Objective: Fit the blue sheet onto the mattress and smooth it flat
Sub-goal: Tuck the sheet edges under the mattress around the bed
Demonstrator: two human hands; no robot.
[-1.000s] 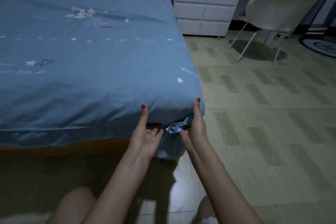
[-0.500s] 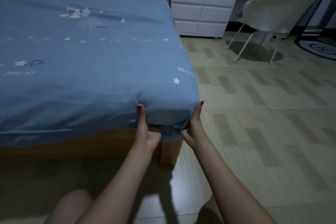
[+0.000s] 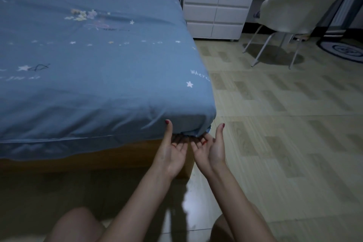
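Tucking the sheet [image 3: 102,76] hem under the mattress corner looks like the job now, so the left hand [image 3: 172,151] and right hand [image 3: 211,148], palms up, fingers loose and gripping nothing, should push cloth deep and evenly.

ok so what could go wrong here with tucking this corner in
The blue sheet is only just wrapped under the near mattress corner, where a little bunched fabric pokes out; it may spring back off once let go. The left hand and right hand have fingertips under the edge above the wooden bed frame, so fingers could get pinched. Along the near side the hem hangs loose and may stay wrinkled.
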